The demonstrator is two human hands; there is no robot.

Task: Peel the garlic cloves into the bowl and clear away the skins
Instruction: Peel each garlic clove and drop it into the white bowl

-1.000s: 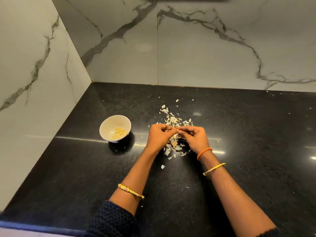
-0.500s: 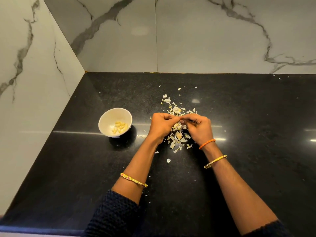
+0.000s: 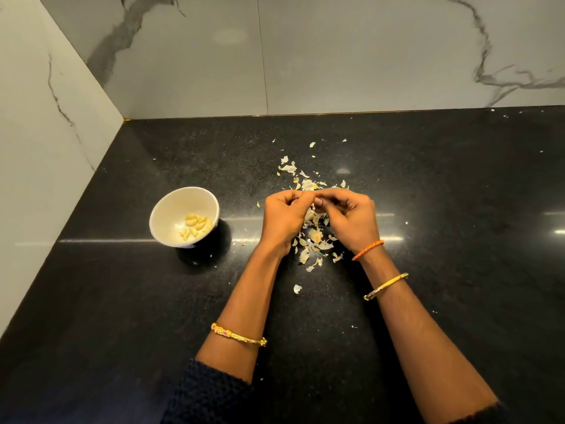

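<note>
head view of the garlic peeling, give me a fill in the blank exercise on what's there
1. The peeled garlic cloves lie inside the white ____.
2. The garlic skins are scattered on the black ____.
3. The bowl stands to the ____ of the left hand.
4. The orange band is worn on the wrist of the ____ hand.

Missing words: bowl; countertop; left; right

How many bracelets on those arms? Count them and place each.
3: a gold bangle on the left forearm, an orange thread band at the right wrist, and a second gold bangle further up that forearm. Sleeves could hide more.
</note>
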